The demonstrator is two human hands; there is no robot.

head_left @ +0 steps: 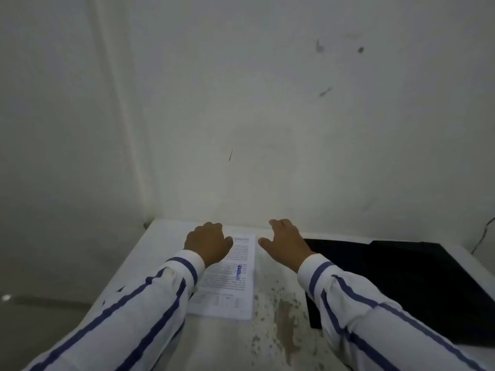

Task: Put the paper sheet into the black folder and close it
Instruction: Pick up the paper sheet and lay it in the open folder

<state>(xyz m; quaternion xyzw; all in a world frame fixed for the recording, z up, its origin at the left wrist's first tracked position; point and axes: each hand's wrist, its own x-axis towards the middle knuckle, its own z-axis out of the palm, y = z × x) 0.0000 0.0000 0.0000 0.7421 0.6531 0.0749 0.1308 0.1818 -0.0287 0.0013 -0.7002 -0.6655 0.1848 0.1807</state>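
A printed paper sheet with black text and a blue stamp lies flat on the white table, left of centre. My left hand rests on its far left part with the fingers curled down; whether it grips the sheet I cannot tell. My right hand hovers just right of the sheet's far corner, fingers spread, holding nothing. The black folder lies flat on the right side of the table, partly covered by my right sleeve.
The table stands in a corner, with a white wall directly behind and another on the left. Its surface has grey stains between sheet and folder. A thin cable hangs at the far right. The floor lies to the left.
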